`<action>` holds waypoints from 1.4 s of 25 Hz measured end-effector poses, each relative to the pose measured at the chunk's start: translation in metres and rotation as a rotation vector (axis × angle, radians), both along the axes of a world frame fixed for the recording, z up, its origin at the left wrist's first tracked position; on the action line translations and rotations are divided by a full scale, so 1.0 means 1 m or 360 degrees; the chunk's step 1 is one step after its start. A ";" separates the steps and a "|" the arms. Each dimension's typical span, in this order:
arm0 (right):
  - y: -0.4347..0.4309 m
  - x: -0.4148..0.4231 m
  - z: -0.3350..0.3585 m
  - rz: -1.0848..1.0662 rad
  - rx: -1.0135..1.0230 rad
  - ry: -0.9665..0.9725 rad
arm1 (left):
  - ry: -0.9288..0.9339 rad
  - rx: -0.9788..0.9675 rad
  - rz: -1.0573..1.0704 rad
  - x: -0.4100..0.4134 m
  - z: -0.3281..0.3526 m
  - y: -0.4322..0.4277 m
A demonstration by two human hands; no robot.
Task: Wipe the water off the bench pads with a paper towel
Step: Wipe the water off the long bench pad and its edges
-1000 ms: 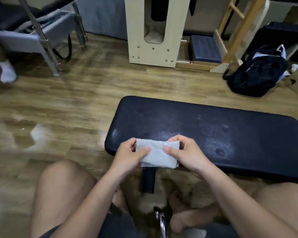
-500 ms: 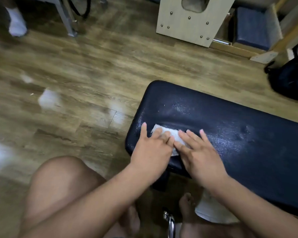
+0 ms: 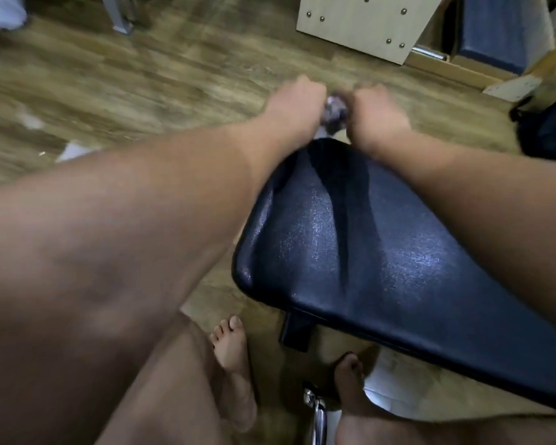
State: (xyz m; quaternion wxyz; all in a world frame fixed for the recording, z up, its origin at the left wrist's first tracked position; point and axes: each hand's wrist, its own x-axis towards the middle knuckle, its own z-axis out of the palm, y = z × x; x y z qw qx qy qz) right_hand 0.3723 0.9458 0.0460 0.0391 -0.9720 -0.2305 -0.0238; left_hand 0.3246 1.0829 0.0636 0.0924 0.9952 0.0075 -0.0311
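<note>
The black bench pad (image 3: 366, 252) fills the middle and right of the view, its surface shiny with a wet sheen. My left hand (image 3: 294, 101) and my right hand (image 3: 377, 112) are stretched out side by side at the pad's far edge, both closed as fists. Between them a crumpled, greyish paper towel (image 3: 334, 112) shows, gripped from both sides and held over the far edge of the pad. Most of the towel is hidden by my fingers, and motion blurs this part of the view.
Wooden floor (image 3: 109, 91) lies all around, with pale wet patches (image 3: 74, 152) at left. A light wooden frame (image 3: 366, 24) with a dark blue cushion (image 3: 491, 30) stands at the back. A black bag (image 3: 552, 130) sits at right. My bare feet (image 3: 231, 351) rest by a chrome post (image 3: 318, 415).
Both hands slid from the near end of the pad across to its far edge with the towel, which went from flat under my fingers to bunched between two fists. My head leaned forward.
</note>
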 end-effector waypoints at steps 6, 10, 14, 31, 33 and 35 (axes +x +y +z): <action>-0.005 -0.037 -0.027 -0.0158 0.0174 0.0248 | 0.0027 -0.0425 0.0177 -0.095 -0.022 0.066; 0.003 -0.174 -0.040 0.0145 0.0363 0.0120 | 0.0065 -0.0620 0.0497 -0.174 -0.024 0.079; -0.039 -0.297 -0.022 0.0816 0.0337 0.0451 | 0.0087 -0.0978 0.0444 -0.222 -0.002 0.036; -0.179 -0.371 0.013 -0.0504 0.2068 0.1386 | 0.0814 -0.2160 0.0273 -0.351 -0.001 -0.133; -0.181 -0.364 0.008 -0.0660 0.2121 0.1428 | 0.0774 -0.2124 0.0270 -0.348 -0.002 -0.134; -0.184 -0.360 0.006 -0.0706 0.2127 0.1432 | 0.0782 -0.2241 0.0374 -0.346 -0.003 -0.135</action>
